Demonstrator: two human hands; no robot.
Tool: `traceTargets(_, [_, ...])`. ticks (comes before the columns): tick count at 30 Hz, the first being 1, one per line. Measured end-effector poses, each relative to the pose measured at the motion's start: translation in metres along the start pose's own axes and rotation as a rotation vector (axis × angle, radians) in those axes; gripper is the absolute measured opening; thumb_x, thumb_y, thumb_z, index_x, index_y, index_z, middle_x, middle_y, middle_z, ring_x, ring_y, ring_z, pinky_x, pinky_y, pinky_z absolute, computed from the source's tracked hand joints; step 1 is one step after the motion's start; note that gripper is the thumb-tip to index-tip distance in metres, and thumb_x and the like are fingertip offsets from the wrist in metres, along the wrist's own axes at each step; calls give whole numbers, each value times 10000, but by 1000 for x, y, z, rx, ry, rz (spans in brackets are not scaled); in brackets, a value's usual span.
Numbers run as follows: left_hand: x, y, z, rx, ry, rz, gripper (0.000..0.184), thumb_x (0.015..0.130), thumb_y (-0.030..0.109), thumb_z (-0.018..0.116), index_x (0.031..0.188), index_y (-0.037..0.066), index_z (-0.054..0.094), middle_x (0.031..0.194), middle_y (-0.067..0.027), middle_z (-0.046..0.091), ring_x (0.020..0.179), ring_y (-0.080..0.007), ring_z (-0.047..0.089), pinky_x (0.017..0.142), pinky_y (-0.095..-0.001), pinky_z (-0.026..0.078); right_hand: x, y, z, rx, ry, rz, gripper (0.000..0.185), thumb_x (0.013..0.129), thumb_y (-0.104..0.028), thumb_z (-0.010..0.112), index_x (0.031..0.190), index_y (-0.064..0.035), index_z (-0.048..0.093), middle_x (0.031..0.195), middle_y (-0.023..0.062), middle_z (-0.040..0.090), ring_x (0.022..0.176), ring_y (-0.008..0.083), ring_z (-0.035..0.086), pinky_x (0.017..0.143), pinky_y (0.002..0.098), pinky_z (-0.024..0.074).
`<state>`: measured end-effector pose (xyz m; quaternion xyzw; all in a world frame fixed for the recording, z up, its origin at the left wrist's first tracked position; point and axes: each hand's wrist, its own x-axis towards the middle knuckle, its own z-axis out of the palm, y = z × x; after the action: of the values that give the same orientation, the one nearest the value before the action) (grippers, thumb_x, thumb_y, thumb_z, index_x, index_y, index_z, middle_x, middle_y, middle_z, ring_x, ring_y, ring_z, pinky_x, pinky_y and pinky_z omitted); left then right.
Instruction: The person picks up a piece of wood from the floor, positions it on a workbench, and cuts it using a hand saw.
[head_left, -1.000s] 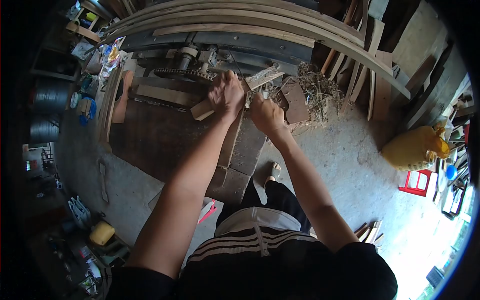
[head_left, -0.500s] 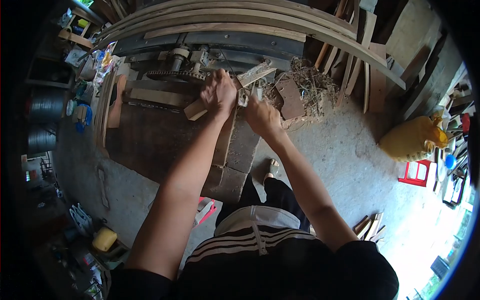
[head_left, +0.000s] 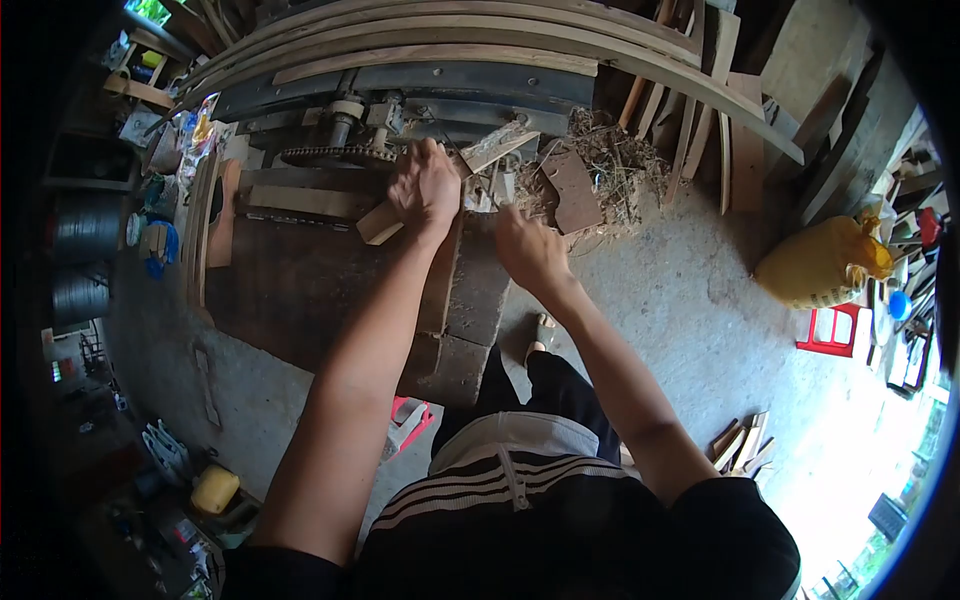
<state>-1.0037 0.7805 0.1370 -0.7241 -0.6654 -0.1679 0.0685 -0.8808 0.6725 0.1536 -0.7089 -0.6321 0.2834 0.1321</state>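
My left hand [head_left: 425, 190] is closed over a wooden piece whose square end [head_left: 380, 223] sticks out to its left. What exactly its fingers grip is hidden. My right hand [head_left: 532, 250] is a fist just to the right, closed on something thin that I cannot make out. Between and beyond the hands lie a pale wood offcut [head_left: 500, 146] and a light metal part [head_left: 508, 183]. A long wooden strip [head_left: 438, 290] runs along the dark worktable [head_left: 300, 280] below my left hand.
A toothed chain wheel [head_left: 335, 156] is left of my left hand. Long boards [head_left: 450, 40] cross the far side. Wood shavings [head_left: 625, 180] and a brown plate [head_left: 573, 195] lie at the right. A yellow sack [head_left: 815, 275] and a red stool [head_left: 832, 330] stand farther right.
The whole view has shifted, with the bench sliding left. My right hand has moved toward me and a little away from my left hand, which stays closed on the wood.
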Motion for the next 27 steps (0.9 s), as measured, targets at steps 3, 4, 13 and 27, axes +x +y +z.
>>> traceTargets(3, [2,-2,-1,26,26,42,186,941,249,467,913,81,542,906,-105,601,861,-310,627,676,-440,514,-3,7,9,-16,21,-46,215,931,-180,422,973,12,511,777,245,667,737,404,682,643,505,545])
traceTargets(4, [1,-2,-1,-5,45,37,187,941,247,466,907,80,542,896,-107,602,853,-315,630,672,-444,514,3,0,0,15,40,-21,226,944,-183,391,971,1,520,783,249,666,737,402,680,636,507,542])
traceTargets(13, [2,-2,4,-15,14,28,224,961,286,427,950,85,525,965,-119,603,844,-354,633,695,-486,504,0,7,6,-2,51,-18,202,931,-184,407,979,-21,517,776,234,661,744,422,667,647,517,533])
traceTargets(27, [1,-6,6,8,63,13,260,971,327,405,981,96,523,1019,-113,603,821,-380,637,685,-509,496,0,7,3,-26,32,-45,247,945,-178,351,991,-4,521,780,234,671,749,395,685,644,485,551])
